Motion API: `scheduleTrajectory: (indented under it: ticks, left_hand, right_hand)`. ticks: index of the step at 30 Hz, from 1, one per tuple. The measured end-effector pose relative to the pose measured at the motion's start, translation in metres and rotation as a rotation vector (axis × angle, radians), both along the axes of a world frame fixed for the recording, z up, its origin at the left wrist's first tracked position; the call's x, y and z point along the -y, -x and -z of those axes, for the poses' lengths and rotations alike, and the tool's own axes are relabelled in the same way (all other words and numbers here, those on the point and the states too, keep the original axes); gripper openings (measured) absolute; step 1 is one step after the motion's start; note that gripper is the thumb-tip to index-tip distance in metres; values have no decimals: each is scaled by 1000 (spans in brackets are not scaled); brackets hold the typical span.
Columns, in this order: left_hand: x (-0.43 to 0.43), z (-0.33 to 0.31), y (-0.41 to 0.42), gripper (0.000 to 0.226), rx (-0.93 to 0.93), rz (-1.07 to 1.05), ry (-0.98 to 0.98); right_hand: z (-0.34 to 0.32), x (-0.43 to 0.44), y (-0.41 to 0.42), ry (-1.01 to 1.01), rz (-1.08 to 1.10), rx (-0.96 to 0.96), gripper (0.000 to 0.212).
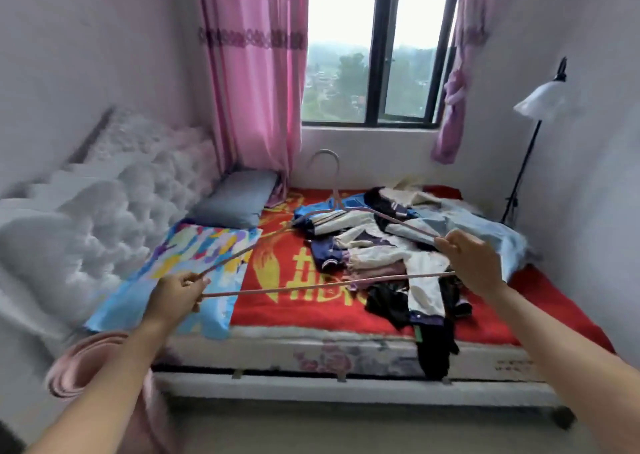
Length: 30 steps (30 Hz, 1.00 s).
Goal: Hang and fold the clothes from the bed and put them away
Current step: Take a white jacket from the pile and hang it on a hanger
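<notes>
Small bedroom w/ a dark-framed window point(381, 38) and pink curtains point(256, 72) on the far wall; a bed under a red patterned blanket point(294, 315) fills the middle, white tufted headboard point(131, 194) on the left. On the blanket's right half lies the loose heap of mixed white, navy and black clothes point(381, 245), none hung or folded yet by the look of it. A pale blue garment point(485, 226) spreads at its far-right side and a black piece point(433, 349) droops over the near mattress edge. Held in the air btwn person and heap is the thin pink clothes hanger point(311, 285): long axis runs left-right, roughly parallel to the near bed edge, hook pointing away twd the window. Left hand point(176, 294) pinches the hanger's left corner, fingers curled round the rod; right hand point(474, 263) grips the right corner likewise, so the hands are well apart, one per end, both clamped on it. Key relation: heap sits just beyond and below the hanger's right half, so right hand is much nearer the clothes, almost over them, while left hand hovers over the multicoloured cloth point(180, 270) on the left, clear of the heap. Best guess: next step = pick one garment, w/ right hand the one to let go and reach, left keeping the hanger. Risk: items look tangled, so one pull may drag neighbours.
</notes>
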State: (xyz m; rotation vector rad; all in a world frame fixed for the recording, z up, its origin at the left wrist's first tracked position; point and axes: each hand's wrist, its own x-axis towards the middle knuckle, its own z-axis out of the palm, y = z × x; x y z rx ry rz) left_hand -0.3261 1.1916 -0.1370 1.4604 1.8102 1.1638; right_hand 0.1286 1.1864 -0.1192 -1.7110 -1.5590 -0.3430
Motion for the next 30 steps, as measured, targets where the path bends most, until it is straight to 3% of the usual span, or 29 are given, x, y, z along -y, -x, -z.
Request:
scheduleTrajectory:
  ticks: [3,7,12,16,26,30]
  left_hand:
    - [-39,39,-60,11,114,9,160]
    - [-87,85,-126,4,183,48,276]
    - [-150,133,-176,11,192,-50,324]
    - [-190,164,-178,15,181,-144,327]
    - [-377,250,-160,27,118,-378,488]
    - [-454,266,-147,27,69,-390,508]
  right_hand:
    - [44,-7,-50,105,47,13,57]
    - [80,-21,-92,278,123,-43,29]
    - [130,-66,-119,453,166,4,31]
    - [156,-92,-114,477,189,46,33]
    - [237,-314,-74,474,69,248,39]
    - [255,-389,-65,565,42,204,38]
